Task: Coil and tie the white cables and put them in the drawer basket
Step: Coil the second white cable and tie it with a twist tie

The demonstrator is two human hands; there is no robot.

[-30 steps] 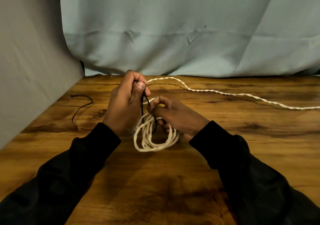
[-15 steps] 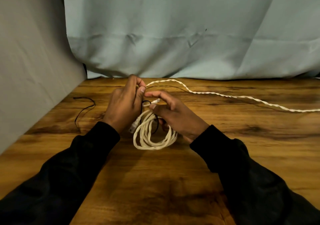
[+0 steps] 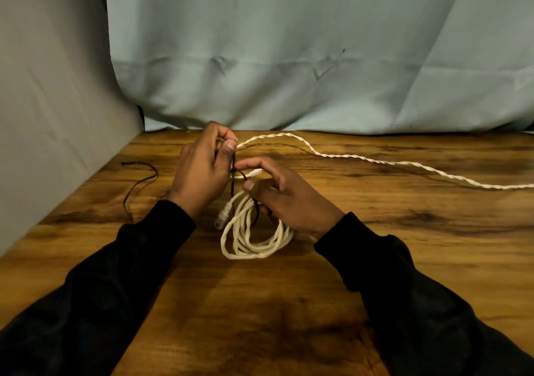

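Cable (image 3: 254, 237), white, looped, ropy.

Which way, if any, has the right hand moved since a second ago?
Yes: judged against the coiled cable on the table, the right hand uncurled its fingers and stretched them leftward toward the left hand.

Single head-worn view, wide-angle, looking forward and down across the wooden table (image 3: 375, 274) toward its far edge and the draped cloth backdrop (image 3: 289, 57). Near range; both forearms enter from the near edge.
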